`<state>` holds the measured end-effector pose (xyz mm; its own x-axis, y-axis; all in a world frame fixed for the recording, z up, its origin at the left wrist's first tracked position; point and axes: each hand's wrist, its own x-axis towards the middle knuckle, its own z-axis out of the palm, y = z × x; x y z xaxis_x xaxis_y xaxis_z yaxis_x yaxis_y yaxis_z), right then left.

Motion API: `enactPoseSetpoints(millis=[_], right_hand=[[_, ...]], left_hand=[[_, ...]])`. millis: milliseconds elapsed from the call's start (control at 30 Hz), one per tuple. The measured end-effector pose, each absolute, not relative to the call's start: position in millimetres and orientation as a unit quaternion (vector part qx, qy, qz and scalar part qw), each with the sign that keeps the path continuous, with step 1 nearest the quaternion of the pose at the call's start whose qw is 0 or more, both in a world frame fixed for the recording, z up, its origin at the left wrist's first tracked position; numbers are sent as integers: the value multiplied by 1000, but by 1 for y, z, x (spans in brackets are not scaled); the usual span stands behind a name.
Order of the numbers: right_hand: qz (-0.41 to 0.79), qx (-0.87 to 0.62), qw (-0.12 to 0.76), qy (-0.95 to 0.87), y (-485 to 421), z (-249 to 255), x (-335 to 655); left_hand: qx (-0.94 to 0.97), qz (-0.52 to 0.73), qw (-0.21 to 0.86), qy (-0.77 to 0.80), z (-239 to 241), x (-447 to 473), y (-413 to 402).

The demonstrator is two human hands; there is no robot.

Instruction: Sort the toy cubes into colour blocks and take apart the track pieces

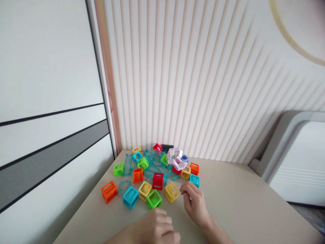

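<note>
My left hand [158,227] is curled into a loose fist at the bottom middle, just in front of a green cube frame [154,199]; nothing shows in it. My right hand [195,202] rests by the table with its fingers bent in and no object visible in them. Closest to it are a yellow cube frame [171,192] on its left and a blue cube frame [194,180] beyond its knuckles. Other open plastic cubes lie about: red [157,181], orange [109,191], blue [130,197] and yellow [145,190].
Transparent teal plastic pieces [154,162] are heaped at the back among more coloured cubes. A pale lilac ring-like piece [175,158] sits on their right. The table [241,200] meets a ribbed wall [165,74] behind and a white panel [50,61] at left.
</note>
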<state>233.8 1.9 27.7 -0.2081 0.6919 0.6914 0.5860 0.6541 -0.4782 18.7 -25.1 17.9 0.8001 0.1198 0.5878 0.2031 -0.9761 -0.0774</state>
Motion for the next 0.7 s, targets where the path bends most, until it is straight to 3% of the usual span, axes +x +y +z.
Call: enactPoseSetpoints(millis=[300,700], right_hand=[[72,-374,431,-818,-2,25,224],[80,-469,380,-793,-4,28,223]], left_hand=[[-861,-412,82,-287,64,-25,1],[-863,-293,19,-410,58,-4,-13]])
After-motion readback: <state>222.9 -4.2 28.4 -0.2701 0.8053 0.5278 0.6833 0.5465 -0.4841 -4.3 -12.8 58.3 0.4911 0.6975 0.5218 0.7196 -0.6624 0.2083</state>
